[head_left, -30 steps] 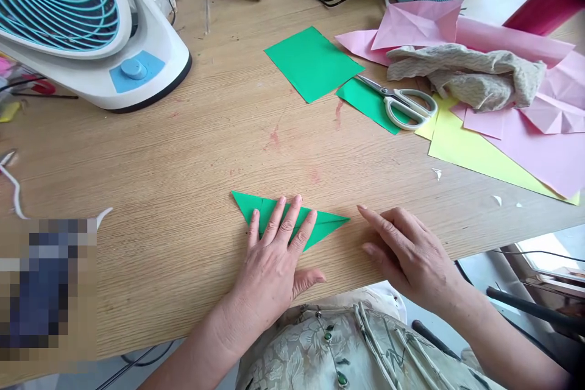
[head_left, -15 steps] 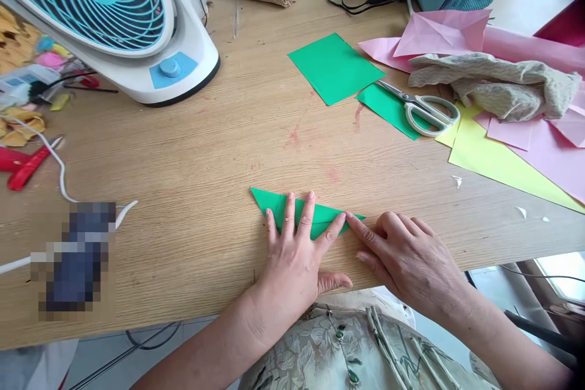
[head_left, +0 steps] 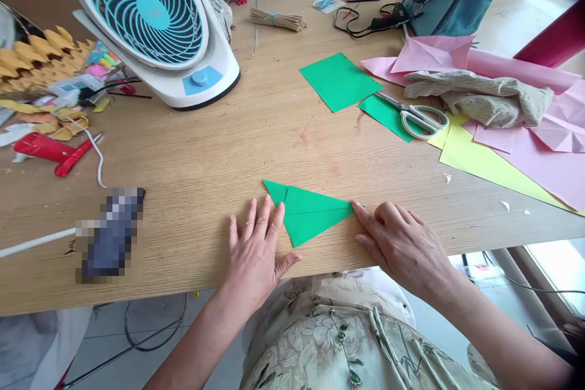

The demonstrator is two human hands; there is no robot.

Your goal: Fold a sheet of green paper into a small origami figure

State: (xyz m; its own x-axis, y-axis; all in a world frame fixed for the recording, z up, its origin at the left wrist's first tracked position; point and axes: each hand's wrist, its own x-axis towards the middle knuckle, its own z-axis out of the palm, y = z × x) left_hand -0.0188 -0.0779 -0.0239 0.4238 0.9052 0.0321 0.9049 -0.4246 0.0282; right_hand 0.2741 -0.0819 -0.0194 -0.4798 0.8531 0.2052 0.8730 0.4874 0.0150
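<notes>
A folded sheet of green paper (head_left: pixel 315 213) lies on the wooden table near its front edge, with crease lines across it and pointed ends left and right. My left hand (head_left: pixel 253 244) rests flat at the paper's left side, fingers spread and holding nothing; its index fingertip touches the edge. At the right point, the index finger of my right hand (head_left: pixel 402 241) presses down on the tip. That hand's thumb stands apart and its other fingers are curled, with nothing visible in them.
Behind the paper are a flat green sheet (head_left: pixel 338 82) and scissors (head_left: pixel 420 119) lying on another green piece. Pink paper (head_left: pixel 432 53), yellow paper (head_left: pixel 484 161) and a crumpled cloth (head_left: pixel 493 97) are at right. A fan (head_left: pixel 201 82), a red tool (head_left: pixel 55 149) and a blurred dark object (head_left: pixel 112 231) are at left.
My left hand has slid left off the middle of the green paper, uncovering its creased face. My right index finger stays at the right tip. The view has shifted slightly.
</notes>
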